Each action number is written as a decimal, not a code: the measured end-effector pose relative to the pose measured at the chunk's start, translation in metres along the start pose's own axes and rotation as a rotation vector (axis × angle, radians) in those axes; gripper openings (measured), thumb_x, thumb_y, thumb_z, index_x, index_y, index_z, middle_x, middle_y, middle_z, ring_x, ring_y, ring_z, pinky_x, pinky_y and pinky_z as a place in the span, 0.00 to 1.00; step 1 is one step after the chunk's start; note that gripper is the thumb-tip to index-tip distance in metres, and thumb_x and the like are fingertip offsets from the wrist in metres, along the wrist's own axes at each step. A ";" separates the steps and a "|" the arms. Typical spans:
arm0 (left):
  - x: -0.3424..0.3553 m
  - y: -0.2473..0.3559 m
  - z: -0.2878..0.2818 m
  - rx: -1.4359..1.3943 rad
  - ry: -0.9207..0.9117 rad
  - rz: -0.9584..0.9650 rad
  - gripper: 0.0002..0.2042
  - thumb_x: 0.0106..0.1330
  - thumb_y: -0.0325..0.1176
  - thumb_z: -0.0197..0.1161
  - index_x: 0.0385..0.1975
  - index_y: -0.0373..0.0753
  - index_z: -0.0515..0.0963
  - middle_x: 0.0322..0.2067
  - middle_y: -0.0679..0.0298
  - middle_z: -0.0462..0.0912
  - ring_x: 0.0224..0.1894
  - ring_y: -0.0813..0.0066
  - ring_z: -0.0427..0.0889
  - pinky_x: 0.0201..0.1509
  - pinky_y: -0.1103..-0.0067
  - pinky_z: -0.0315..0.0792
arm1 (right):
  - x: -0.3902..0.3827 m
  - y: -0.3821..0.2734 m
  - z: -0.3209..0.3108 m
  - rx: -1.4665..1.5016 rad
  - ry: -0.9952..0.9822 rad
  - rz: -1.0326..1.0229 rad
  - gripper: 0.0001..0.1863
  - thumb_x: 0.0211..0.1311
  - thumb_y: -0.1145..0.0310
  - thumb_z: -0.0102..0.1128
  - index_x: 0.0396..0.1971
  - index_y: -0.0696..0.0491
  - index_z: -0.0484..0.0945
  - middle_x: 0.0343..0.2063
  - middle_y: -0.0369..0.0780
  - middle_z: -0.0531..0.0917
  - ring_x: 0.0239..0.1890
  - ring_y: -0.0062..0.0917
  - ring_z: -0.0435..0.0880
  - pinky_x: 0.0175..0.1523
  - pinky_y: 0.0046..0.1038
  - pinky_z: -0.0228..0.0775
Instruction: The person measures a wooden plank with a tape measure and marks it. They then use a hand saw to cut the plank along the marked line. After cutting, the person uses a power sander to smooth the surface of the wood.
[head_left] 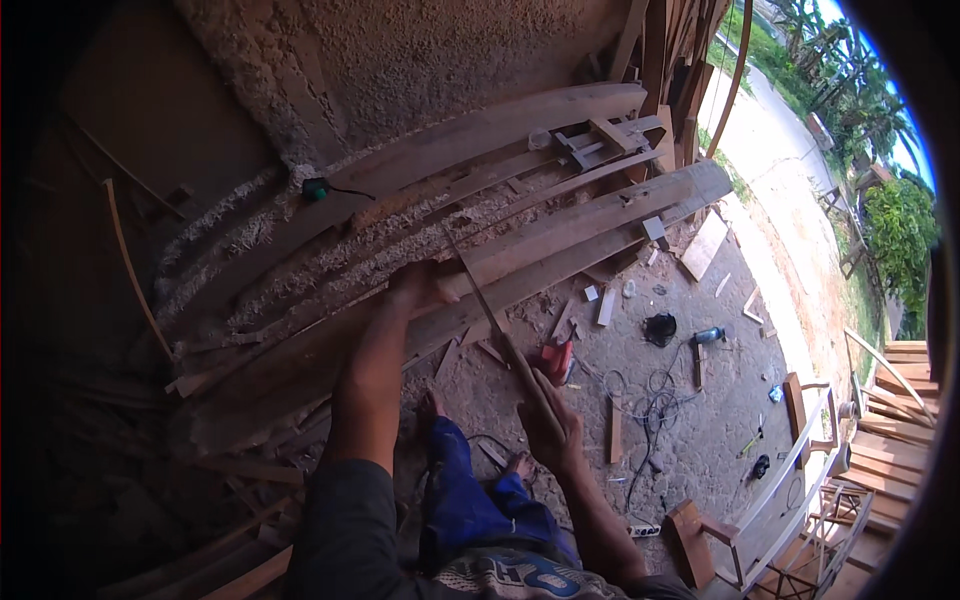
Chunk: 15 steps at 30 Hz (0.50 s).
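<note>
Handsaw (497, 325): long thin blade running diagonally from the upper planks down to its handle at lower centre; blade crosses the edge of a long plank (560, 245).

Right hand (550, 425): grip clenched around the handsaw's handle, forearm entering from the lower edge.

Left hand (415, 285): grip pressed down over the near edge of the long plank, just beside the blade; fingers curl over the wood, and whether they close fully cannot be told.

Long plank: lies slanting across a stack of other boards, rising toward the upper right.

Sawdust and shavings (330, 250): thick drift over the boards to the left of the left hand.

Green object with black cord (317, 187): on the upper boards, well apart from the hands.

Red tool (555, 358): on the ground, near the right hand.

Tangled cables (645, 400), dark round object (659, 328), blue-ended tool (708, 335): scattered on the ground to the right.

Offcuts (606, 305): small wood pieces on the ground below the plank stack.
</note>
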<state>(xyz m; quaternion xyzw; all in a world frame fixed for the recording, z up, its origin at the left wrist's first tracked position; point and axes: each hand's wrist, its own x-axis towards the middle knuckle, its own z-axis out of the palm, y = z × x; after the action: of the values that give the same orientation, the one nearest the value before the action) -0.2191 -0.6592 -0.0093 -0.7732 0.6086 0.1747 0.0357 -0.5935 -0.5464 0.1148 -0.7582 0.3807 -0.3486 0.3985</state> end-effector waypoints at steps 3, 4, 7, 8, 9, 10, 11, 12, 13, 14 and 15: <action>-0.005 0.041 -0.029 -0.144 -0.078 -0.044 0.45 0.40 0.63 0.79 0.57 0.40 0.77 0.56 0.50 0.81 0.58 0.51 0.81 0.62 0.62 0.76 | -0.104 -0.015 -0.068 -0.267 -0.061 0.069 0.28 0.60 0.74 0.66 0.62 0.58 0.74 0.53 0.49 0.84 0.52 0.38 0.87 0.56 0.34 0.79; -0.007 0.035 -0.028 -0.153 -0.034 -0.047 0.45 0.40 0.62 0.79 0.56 0.38 0.78 0.56 0.50 0.82 0.58 0.51 0.81 0.61 0.62 0.76 | -0.109 -0.018 -0.068 -0.294 -0.048 0.062 0.28 0.60 0.74 0.66 0.62 0.58 0.74 0.53 0.49 0.84 0.52 0.38 0.87 0.56 0.34 0.79; -0.019 0.032 -0.015 -0.190 0.102 -0.042 0.44 0.40 0.59 0.80 0.55 0.34 0.78 0.54 0.48 0.82 0.57 0.50 0.81 0.60 0.63 0.76 | -0.018 -0.018 -0.021 -0.116 -0.012 0.092 0.29 0.60 0.70 0.69 0.63 0.55 0.75 0.47 0.48 0.87 0.44 0.36 0.90 0.46 0.33 0.82; -0.027 0.037 -0.006 -0.176 0.097 -0.058 0.44 0.41 0.59 0.80 0.55 0.35 0.78 0.54 0.48 0.82 0.58 0.50 0.81 0.60 0.63 0.76 | 0.031 -0.002 0.010 0.060 0.039 0.050 0.27 0.62 0.71 0.68 0.62 0.54 0.75 0.46 0.49 0.86 0.42 0.38 0.90 0.45 0.32 0.81; -0.019 0.062 -0.013 -0.175 0.120 -0.034 0.43 0.41 0.59 0.80 0.56 0.36 0.78 0.54 0.48 0.82 0.58 0.50 0.81 0.60 0.63 0.76 | 0.074 0.024 0.027 0.138 0.051 0.070 0.26 0.63 0.71 0.66 0.62 0.53 0.74 0.45 0.50 0.86 0.42 0.39 0.90 0.45 0.31 0.79; -0.018 0.075 -0.016 -0.157 0.126 -0.025 0.43 0.42 0.59 0.79 0.57 0.37 0.77 0.54 0.49 0.82 0.58 0.50 0.80 0.61 0.62 0.76 | 0.114 0.040 0.046 -0.053 0.155 -0.218 0.26 0.64 0.71 0.66 0.62 0.52 0.75 0.44 0.50 0.86 0.43 0.40 0.89 0.46 0.33 0.78; -0.018 0.067 -0.024 -0.139 0.126 -0.052 0.43 0.42 0.59 0.79 0.57 0.37 0.77 0.54 0.49 0.82 0.58 0.49 0.81 0.61 0.62 0.76 | 0.117 0.038 0.051 0.020 0.120 -0.148 0.26 0.63 0.72 0.66 0.62 0.52 0.74 0.45 0.51 0.86 0.44 0.40 0.88 0.47 0.34 0.78; -0.019 0.065 -0.021 -0.140 0.100 -0.069 0.44 0.43 0.59 0.79 0.58 0.38 0.76 0.54 0.49 0.82 0.57 0.49 0.81 0.61 0.62 0.76 | 0.108 0.039 0.048 0.075 0.077 -0.051 0.26 0.63 0.72 0.66 0.62 0.53 0.74 0.46 0.51 0.85 0.45 0.41 0.88 0.47 0.35 0.78; -0.020 0.065 -0.016 -0.140 0.072 -0.083 0.44 0.43 0.59 0.79 0.58 0.38 0.76 0.54 0.49 0.83 0.57 0.49 0.81 0.61 0.62 0.76 | 0.098 0.040 0.043 0.128 0.036 0.049 0.26 0.63 0.72 0.66 0.62 0.54 0.74 0.46 0.51 0.85 0.46 0.41 0.88 0.47 0.36 0.78; -0.020 0.043 -0.017 -0.132 0.056 -0.076 0.44 0.43 0.60 0.79 0.59 0.38 0.76 0.54 0.49 0.83 0.57 0.49 0.81 0.61 0.62 0.76 | 0.058 0.016 0.025 0.189 -0.025 0.088 0.27 0.62 0.72 0.66 0.62 0.55 0.74 0.49 0.51 0.84 0.48 0.44 0.87 0.48 0.36 0.79; -0.017 0.025 -0.018 -0.133 0.041 -0.051 0.44 0.43 0.60 0.79 0.59 0.38 0.76 0.54 0.49 0.83 0.57 0.49 0.81 0.61 0.62 0.76 | 0.009 0.006 0.002 -0.090 0.004 -0.095 0.26 0.63 0.72 0.66 0.62 0.55 0.75 0.51 0.49 0.85 0.47 0.41 0.89 0.49 0.33 0.81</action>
<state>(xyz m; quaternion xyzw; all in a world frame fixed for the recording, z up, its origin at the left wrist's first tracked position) -0.2423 -0.6542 0.0172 -0.7924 0.5766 0.1978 -0.0236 -0.5891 -0.5562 0.1105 -0.7917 0.3605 -0.3512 0.3463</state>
